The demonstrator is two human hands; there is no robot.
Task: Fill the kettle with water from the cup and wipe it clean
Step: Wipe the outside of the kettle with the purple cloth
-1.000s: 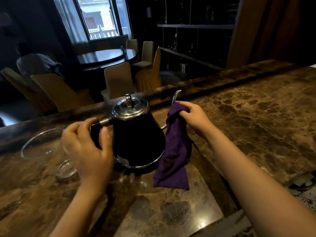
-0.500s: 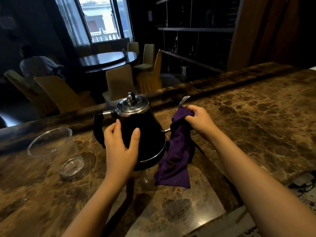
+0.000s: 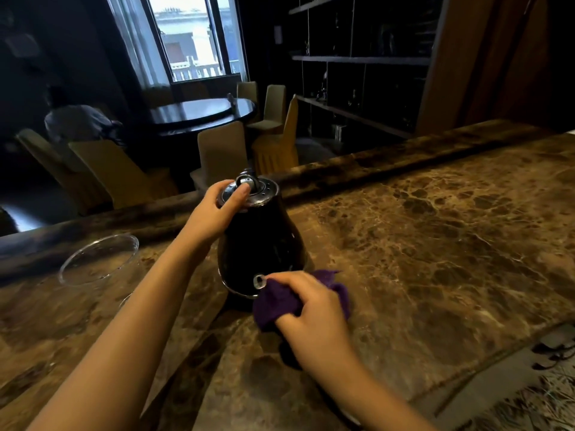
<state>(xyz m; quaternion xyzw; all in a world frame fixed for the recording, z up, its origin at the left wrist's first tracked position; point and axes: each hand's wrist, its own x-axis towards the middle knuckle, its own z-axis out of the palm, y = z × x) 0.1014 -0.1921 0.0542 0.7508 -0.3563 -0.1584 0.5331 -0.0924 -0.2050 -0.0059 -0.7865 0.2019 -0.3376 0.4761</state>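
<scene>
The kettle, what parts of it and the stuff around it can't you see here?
All in the head view:
- Kettle: its spout and handle are out of sight, hidden by its own body or the hands.
- Water inside: hidden by the lid, which the left hand partly covers.
- Purple cloth: mostly bunched under the right hand.
- Clear cup: too see-through to tell if water is left.

One kettle [image 3: 261, 244], one cup [image 3: 99, 259], one cloth [image 3: 280, 301]
</scene>
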